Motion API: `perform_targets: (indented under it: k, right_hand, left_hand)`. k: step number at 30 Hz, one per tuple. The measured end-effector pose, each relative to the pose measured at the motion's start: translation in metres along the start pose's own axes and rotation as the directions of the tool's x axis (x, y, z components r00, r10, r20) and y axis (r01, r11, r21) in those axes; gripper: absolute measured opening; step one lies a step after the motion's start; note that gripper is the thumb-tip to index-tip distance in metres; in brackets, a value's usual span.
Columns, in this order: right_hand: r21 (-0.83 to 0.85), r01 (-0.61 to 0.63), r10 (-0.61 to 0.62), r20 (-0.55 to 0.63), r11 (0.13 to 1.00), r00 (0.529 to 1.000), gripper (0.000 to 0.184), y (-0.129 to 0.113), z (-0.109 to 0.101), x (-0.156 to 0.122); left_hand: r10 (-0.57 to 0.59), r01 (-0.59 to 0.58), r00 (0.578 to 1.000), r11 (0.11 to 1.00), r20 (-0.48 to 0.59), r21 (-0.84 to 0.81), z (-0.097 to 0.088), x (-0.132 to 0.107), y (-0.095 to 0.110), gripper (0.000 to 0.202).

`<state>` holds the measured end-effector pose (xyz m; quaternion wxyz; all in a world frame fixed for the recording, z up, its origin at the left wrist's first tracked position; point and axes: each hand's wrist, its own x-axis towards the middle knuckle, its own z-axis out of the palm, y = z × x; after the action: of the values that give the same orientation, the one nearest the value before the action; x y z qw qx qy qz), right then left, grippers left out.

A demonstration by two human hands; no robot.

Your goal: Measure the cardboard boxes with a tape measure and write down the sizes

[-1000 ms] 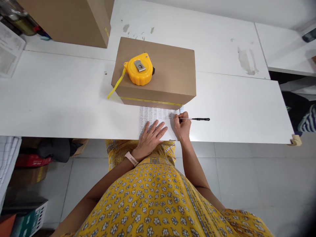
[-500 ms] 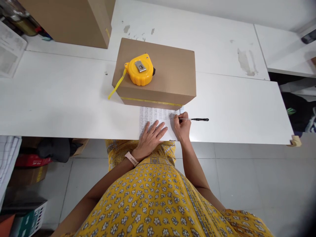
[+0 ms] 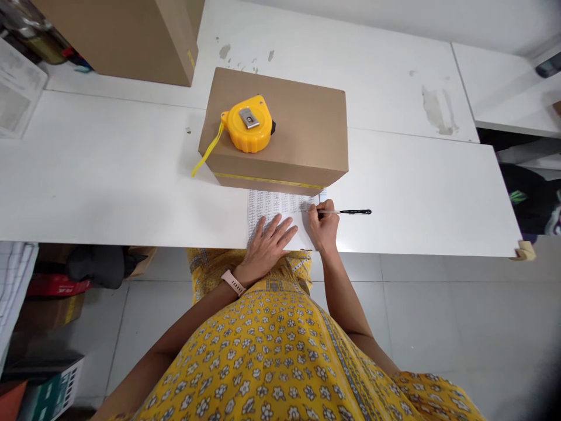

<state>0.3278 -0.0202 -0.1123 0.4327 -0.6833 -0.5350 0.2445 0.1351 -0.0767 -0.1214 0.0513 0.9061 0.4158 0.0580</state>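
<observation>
At the near edge of the worktop point(image 3: 416, 199), the left hand point(image 3: 266, 242) lies flat with its fingers spread; this grip is wide and holds nothing, and it rests on the left and middle part of the paper point(image 3: 263, 200). To the right of it, a little apart, is the right hand point(image 3: 323, 227), at the right side of the same paper. Its grip is narrow, the fingers closed around the pen point(image 3: 357, 211). The long axis of the pen goes from left to right, almost parallel to the front edge: the writing end points left, to the lines of writing, and the dark rear end comes out at the right of the hand. Whether the tip touches the paper is too small to tell. Just beyond the hands stands the cardboard box point(image 3: 307, 126), its long side also left to right, covering the far edge of the paper from view. The yellow tape measure point(image 3: 250, 130) lies on its top, toward the left, and neither hand touches it. Farther away, at the left, stands a larger carton point(image 3: 131, 44).
</observation>
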Motion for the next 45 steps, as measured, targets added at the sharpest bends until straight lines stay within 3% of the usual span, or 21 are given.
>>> perform_targets:
  k: [16,22,26,29,31,33,34,36,37,38,41,45]
  right_hand:
    - [0.022,-0.006,0.006,-0.013,1.0,1.0,0.028,0.0,0.001,0.0]
    - [0.117,0.018,0.017,-0.296,0.993,0.955,0.027,0.007,-0.003,-0.004]
    - [-0.075,0.043,-0.063,-0.294,0.996,0.954,0.024,0.035,-0.031,0.004]
    - [-0.357,0.132,-0.202,-0.165,0.925,0.965,0.029,0.061,-0.054,0.015]
    - [-0.457,0.174,-0.237,-0.085,0.872,0.968,0.041,0.074,-0.063,0.021]
    - [-0.485,0.196,-0.256,-0.059,0.852,0.965,0.054,0.081,-0.065,0.024]
    - [-0.485,0.205,-0.267,-0.063,0.85,0.962,0.059,0.083,-0.065,0.025]
    - [-0.474,0.212,-0.282,-0.08,0.854,0.956,0.065,0.085,-0.062,0.026]
    - [-0.469,0.213,-0.287,-0.09,0.857,0.954,0.065,0.085,-0.06,0.025]
    - [-0.465,0.214,-0.29,-0.097,0.859,0.952,0.064,0.084,-0.059,0.025]
    - [-0.459,0.207,-0.288,-0.114,0.864,0.951,0.057,0.083,-0.056,0.024]
    - [-0.446,0.185,-0.269,-0.132,0.876,0.954,0.045,0.082,-0.056,0.027]
  left_hand:
    - [-0.003,0.003,1.0,1.0,0.003,-0.003,0.0,0.0,0.0,0.069]
    - [-0.002,0.002,1.0,1.0,0.004,-0.004,0.0,0.0,-0.001,0.069]
    - [-0.002,0.002,1.0,1.0,0.008,0.001,0.001,0.001,0.0,0.069]
    - [-0.012,0.012,1.0,0.996,-0.008,-0.086,-0.002,0.001,0.0,0.065]
    - [-0.022,0.006,0.997,0.974,-0.069,-0.225,-0.015,0.001,-0.004,0.056]
    - [-0.056,-0.029,0.975,0.928,-0.216,-0.373,-0.04,0.004,-0.013,0.044]
    - [-0.09,-0.055,0.944,0.905,-0.317,-0.421,-0.057,0.007,-0.02,0.039]
    - [-0.151,-0.084,0.83,0.918,-0.536,-0.388,-0.094,0.018,-0.04,0.032]
    - [-0.185,-0.055,0.768,0.935,-0.613,-0.351,-0.111,0.026,-0.053,0.032]
    - [-0.196,-0.02,0.738,0.95,-0.646,-0.311,-0.126,0.035,-0.066,0.035]
    - [-0.262,0.113,0.729,0.958,-0.633,-0.265,-0.148,0.065,-0.108,0.056]
    - [-0.339,0.177,0.789,0.924,-0.512,-0.339,-0.141,0.095,-0.143,0.073]
